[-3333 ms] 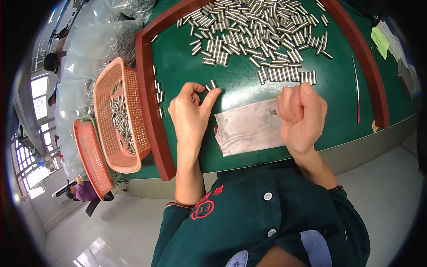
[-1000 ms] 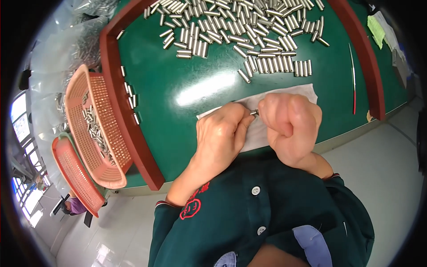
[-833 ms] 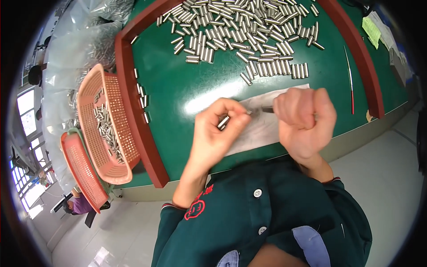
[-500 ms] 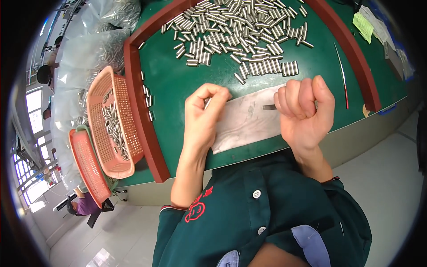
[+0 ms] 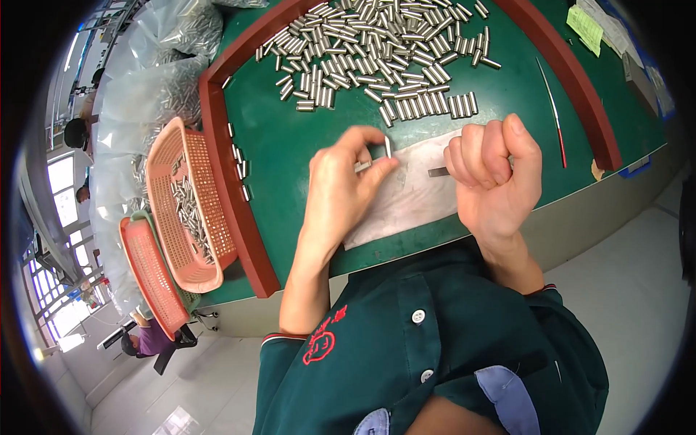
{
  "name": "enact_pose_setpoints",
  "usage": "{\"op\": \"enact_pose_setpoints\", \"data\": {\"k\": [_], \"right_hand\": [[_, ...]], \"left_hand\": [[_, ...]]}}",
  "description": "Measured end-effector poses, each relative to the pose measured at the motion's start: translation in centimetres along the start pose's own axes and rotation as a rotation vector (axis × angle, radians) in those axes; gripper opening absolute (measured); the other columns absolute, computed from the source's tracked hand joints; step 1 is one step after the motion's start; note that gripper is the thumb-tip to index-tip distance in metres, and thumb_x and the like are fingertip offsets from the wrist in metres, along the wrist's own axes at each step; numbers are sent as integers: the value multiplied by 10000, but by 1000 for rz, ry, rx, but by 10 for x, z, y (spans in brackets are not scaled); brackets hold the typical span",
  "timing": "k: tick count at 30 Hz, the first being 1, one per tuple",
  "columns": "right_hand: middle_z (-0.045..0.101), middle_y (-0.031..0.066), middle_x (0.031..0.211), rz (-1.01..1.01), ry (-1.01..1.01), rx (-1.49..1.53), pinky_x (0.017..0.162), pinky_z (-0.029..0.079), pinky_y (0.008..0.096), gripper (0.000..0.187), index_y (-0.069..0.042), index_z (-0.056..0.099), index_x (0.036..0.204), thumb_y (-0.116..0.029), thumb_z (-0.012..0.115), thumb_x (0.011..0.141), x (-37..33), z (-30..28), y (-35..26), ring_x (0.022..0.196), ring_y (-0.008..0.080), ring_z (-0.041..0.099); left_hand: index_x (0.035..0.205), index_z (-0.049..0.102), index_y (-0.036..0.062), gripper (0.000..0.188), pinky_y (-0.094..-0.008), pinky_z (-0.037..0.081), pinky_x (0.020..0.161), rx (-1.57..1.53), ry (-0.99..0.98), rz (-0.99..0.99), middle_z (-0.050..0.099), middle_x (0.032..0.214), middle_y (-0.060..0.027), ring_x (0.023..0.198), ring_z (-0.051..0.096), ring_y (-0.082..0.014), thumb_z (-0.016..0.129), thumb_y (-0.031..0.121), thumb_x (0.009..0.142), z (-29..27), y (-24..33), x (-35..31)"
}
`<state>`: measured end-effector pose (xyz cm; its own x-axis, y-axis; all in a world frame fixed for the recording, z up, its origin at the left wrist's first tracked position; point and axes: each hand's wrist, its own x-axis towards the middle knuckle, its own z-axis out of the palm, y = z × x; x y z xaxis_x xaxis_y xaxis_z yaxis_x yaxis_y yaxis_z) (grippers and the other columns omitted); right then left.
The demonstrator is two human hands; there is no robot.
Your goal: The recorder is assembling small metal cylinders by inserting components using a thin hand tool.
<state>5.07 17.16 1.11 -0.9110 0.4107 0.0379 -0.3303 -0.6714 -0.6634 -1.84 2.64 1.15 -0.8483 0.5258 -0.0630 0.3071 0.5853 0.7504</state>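
My left hand (image 5: 335, 185) is pinched over the left part of a pale cloth (image 5: 409, 199). A short silver metal pin (image 5: 388, 147) stands between its thumb and index fingertip, and a second pin (image 5: 362, 167) shows inside the curled fingers. My right hand (image 5: 499, 170) makes a fist above the cloth's right end, thumb up. From that fist a narrow, flat metal strip (image 5: 438, 172) sticks out to the left; the rest of it is hidden. Beyond both hands lies a big heap of metal pins (image 5: 377, 51), with a few pins side by side (image 5: 415, 106) at its near edge.
A dark red wooden rail (image 5: 235, 196) borders the green table (image 5: 279, 156), with stray pins along its left side. Left of it are a pink basket (image 5: 226, 228) of pins and plastic bags (image 5: 130, 109). A red-handled pointed tool (image 5: 562, 148) lies at right. A person (image 5: 152, 337) sits farther off.
My left hand has shifted slightly, and its thumb and index finger have spread, so a pin shows between them. The right hand keeps its grip. The view has tilted a little.
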Motion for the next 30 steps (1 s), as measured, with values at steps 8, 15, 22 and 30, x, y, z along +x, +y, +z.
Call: {"op": "enact_pose_setpoints", "data": {"k": [8, 15, 22, 30], "right_hand": [[233, -31, 421, -3, 21, 8, 401, 167, 242, 416, -133, 248, 489, -223, 267, 895, 8, 3, 12, 392, 75, 144], [231, -33, 420, 68, 24, -13, 386, 158, 238, 417, -132, 253, 492, -226, 276, 897, 12, 6, 17, 388, 69, 142], [230, -32, 421, 111, 27, 5, 388, 158, 238, 417, -129, 249, 490, -231, 289, 892, 12, 4, 20, 392, 70, 139], [231, -31, 420, 129, 24, 2, 392, 159, 238, 421, -131, 249, 487, -238, 288, 892, 13, 4, 18, 392, 71, 139]], "left_hand": [[868, 575, 17, 226, -285, 366, 466, 64, -200, -25, 442, 553, -69, 487, 430, -187, 677, 47, 668, -2, 9, -16], [772, 587, -9, 130, -243, 403, 479, 21, -85, 14, 538, 563, -70, 499, 488, -122, 676, 34, 688, 12, 0, -20], [723, 591, -24, 96, -241, 436, 505, 5, -46, 3, 593, 615, -79, 536, 555, -126, 669, 26, 698, 15, -4, -22], [716, 587, -27, 101, -245, 441, 509, 7, -46, -9, 595, 620, -87, 535, 560, -140, 672, 23, 693, 16, -4, -21]]}}
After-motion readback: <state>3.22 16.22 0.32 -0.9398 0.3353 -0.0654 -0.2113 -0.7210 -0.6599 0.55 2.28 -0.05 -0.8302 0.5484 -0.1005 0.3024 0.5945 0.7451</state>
